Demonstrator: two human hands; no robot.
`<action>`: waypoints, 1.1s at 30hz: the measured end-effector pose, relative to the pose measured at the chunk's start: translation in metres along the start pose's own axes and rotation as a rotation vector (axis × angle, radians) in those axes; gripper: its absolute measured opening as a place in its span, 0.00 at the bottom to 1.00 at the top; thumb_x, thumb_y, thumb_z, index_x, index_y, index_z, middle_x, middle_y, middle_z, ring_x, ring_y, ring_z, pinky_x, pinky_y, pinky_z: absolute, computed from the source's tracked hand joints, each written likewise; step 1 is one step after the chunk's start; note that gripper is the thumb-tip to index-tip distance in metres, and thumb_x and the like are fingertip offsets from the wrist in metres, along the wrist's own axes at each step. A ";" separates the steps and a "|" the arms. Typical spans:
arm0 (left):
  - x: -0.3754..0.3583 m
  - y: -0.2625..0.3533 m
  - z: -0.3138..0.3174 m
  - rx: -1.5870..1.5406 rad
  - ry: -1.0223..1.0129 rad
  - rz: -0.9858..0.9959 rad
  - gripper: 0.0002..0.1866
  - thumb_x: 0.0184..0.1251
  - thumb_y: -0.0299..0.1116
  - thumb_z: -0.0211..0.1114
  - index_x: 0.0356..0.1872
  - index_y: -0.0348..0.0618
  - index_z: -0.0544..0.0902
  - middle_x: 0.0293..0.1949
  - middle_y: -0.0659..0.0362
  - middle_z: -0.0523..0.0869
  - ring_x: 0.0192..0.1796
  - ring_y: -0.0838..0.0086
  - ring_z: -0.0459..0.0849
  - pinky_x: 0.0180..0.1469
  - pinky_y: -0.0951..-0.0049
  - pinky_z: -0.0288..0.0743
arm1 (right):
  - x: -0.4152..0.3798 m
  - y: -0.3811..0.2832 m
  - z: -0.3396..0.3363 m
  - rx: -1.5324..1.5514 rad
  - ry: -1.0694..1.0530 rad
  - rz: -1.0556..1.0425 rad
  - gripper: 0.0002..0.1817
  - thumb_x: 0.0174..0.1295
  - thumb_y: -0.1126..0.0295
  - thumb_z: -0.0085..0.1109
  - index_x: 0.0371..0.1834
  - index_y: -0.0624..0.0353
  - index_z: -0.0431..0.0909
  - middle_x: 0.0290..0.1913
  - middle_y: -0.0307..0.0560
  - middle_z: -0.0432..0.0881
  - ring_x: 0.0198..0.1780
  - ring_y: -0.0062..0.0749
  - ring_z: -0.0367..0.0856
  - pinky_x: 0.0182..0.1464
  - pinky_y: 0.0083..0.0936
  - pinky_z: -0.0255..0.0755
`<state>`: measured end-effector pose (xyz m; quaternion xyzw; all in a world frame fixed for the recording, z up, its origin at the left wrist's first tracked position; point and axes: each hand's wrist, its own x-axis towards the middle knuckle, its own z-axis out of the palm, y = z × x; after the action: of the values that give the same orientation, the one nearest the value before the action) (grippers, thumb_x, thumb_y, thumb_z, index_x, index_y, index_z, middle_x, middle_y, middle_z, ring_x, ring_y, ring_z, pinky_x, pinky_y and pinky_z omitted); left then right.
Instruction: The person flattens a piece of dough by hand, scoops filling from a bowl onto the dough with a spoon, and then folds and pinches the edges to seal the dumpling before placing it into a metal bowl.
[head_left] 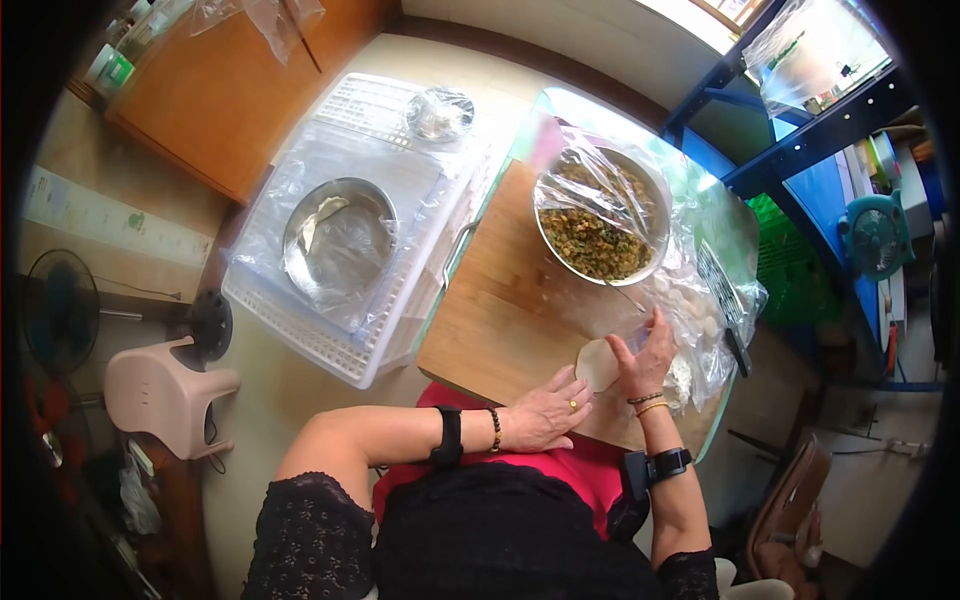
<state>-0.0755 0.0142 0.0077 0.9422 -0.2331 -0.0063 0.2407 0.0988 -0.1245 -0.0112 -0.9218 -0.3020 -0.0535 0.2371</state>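
A round, pale dough wrapper (pixel 597 365) is at the front of the wooden board (pixel 490 300), between my two hands. My left hand (pixel 548 410) lies flat at the board's near edge, fingers stretched toward the wrapper. On the other side, my right hand (pixel 645 362) is open, thumb and fingers apart, its thumb side right by the wrapper's edge. Beyond it stands a metal bowl (pixel 657 255) of chopped filling (pixel 597 243), partly covered by clear plastic. A thin metal handle (pixel 628 298) slants out near the bowl's front rim.
Clear plastic (pixel 690 330) covers pale dough pieces at the right, with a dark-handled tool (pixel 738 352) at the edge. Left of the board, a white crate (pixel 300 335) bears a steel bowl (pixel 385 215) and a small plastic-covered bowl (pixel 440 115). A pink stool (pixel 150 390) stands farther left.
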 end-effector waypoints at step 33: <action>-0.019 -0.008 0.001 -0.068 0.020 -0.154 0.35 0.61 0.55 0.64 0.57 0.32 0.75 0.61 0.42 0.72 0.71 0.50 0.62 0.75 0.42 0.46 | -0.029 -0.050 0.014 -0.119 -0.096 -0.226 0.36 0.62 0.58 0.61 0.70 0.66 0.62 0.60 0.60 0.71 0.60 0.54 0.70 0.60 0.45 0.60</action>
<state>-0.0891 0.0282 0.0017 0.9486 -0.1571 -0.0234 0.2737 0.0455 -0.0980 -0.0100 -0.8959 -0.4112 -0.0535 0.1597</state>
